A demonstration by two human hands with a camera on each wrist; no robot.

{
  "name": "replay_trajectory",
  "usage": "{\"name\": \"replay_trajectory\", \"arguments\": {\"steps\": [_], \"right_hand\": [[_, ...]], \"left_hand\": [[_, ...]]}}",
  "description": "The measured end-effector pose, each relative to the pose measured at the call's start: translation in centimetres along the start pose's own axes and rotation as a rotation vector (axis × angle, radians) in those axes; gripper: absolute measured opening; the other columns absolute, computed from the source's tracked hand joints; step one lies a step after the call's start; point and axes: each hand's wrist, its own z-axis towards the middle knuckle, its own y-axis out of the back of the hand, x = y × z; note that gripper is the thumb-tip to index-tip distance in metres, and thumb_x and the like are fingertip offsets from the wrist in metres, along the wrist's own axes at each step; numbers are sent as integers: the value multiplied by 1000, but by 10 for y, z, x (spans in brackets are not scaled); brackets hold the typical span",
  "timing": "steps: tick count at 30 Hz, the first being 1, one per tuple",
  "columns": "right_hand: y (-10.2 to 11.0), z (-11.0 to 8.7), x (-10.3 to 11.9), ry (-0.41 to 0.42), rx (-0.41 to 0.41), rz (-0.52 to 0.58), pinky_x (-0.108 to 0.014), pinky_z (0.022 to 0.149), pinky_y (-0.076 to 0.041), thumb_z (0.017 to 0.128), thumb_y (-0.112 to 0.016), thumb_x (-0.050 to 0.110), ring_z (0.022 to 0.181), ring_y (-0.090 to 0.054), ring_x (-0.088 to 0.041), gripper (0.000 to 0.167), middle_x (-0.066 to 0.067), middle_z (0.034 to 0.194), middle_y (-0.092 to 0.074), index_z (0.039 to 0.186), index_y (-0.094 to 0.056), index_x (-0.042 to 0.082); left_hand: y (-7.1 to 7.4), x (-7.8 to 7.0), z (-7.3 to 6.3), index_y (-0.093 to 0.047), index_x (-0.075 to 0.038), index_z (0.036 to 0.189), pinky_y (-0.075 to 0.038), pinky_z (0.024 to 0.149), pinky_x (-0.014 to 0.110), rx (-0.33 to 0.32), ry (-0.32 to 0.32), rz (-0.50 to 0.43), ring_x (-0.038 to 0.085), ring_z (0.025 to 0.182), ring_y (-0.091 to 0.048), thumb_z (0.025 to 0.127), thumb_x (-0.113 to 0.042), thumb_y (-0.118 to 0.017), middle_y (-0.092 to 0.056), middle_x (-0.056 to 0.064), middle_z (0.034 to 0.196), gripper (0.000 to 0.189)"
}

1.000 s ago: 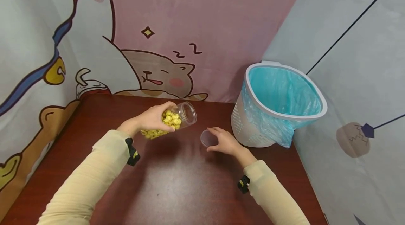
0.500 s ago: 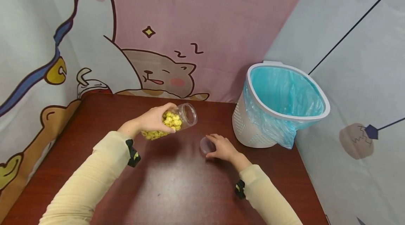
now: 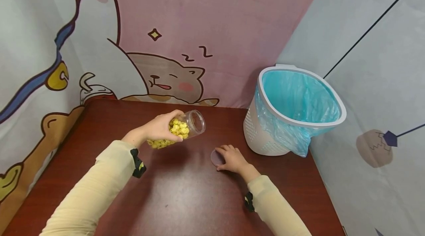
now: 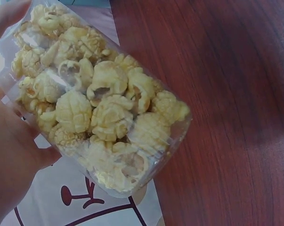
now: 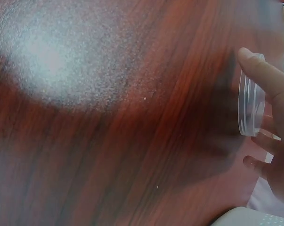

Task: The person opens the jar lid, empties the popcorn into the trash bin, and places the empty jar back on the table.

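My left hand [image 3: 158, 128] grips a clear plastic jar [image 3: 196, 122] around its body, tilted on its side with the uncovered mouth toward the right. Yellow popcorn [image 4: 109, 103] fills much of the jar and shows large in the left wrist view. To the right, my right hand [image 3: 234, 159] pinches a clear round lid [image 3: 217, 158] between thumb and fingers, low over the table. The right wrist view shows the lid [image 5: 251, 96] edge-on, with the thumb on one side and fingers on the other.
A white perforated trash bin [image 3: 263, 136] lined with a blue plastic bag [image 3: 295, 92] stands at the table's back right, close beyond the right hand. The dark red wooden table [image 3: 186, 199] meets a cartoon-printed cloth wall [image 3: 232, 25] at the back.
My right hand has lowered the lid, bringing it nearer the front of the table. The left hand and the jar stay almost where they were.
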Motion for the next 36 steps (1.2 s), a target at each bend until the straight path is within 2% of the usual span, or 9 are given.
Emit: {"name": "replay_trajectory", "arguments": {"steps": [8, 15, 20, 30, 36], "right_hand": [[0, -2, -2, -6, 1, -4, -51, 96, -38, 68, -77, 50, 124, -42, -32, 81, -12, 135, -48, 136, -49, 15], [16, -5, 3, -9, -85, 73, -54, 92, -42, 78, -69, 50, 121, -45, -35, 70, -14, 134, -49, 133, -51, 11], [41, -6, 12, -20, -113, 108, -50, 93, -43, 83, -64, 47, 116, -49, -31, 62, -11, 129, -53, 132, -53, 11], [104, -15, 32, 72, -175, 49, -45, 96, -44, 86, -61, 45, 117, -51, -28, 59, -10, 126, -55, 133, -51, 11], [142, -26, 34, 62, -203, 181, -45, 96, -44, 88, -60, 42, 116, -53, -27, 56, -10, 126, -54, 134, -50, 10]], "left_hand": [[-3, -1, 1, -40, -18, 132, -49, 83, 38, -7, -4, 9, 22, 99, -58, 68, -29, -80, -57, 9, 121, 76], [-2, -3, -1, -39, -15, 134, -49, 84, 40, -2, -9, 4, 23, 100, -58, 69, -28, -80, -56, 10, 124, 77], [-1, -1, -2, -38, -16, 135, -49, 85, 39, -6, 0, 11, 23, 101, -58, 69, -30, -80, -56, 10, 125, 79], [1, 0, -6, -39, -16, 133, -47, 87, 40, -17, -13, 12, 22, 101, -57, 68, -31, -80, -55, 9, 125, 79], [2, -3, -5, -39, -16, 134, -48, 86, 41, -13, -15, 12, 23, 102, -57, 69, -31, -80, -55, 10, 125, 78]]}}
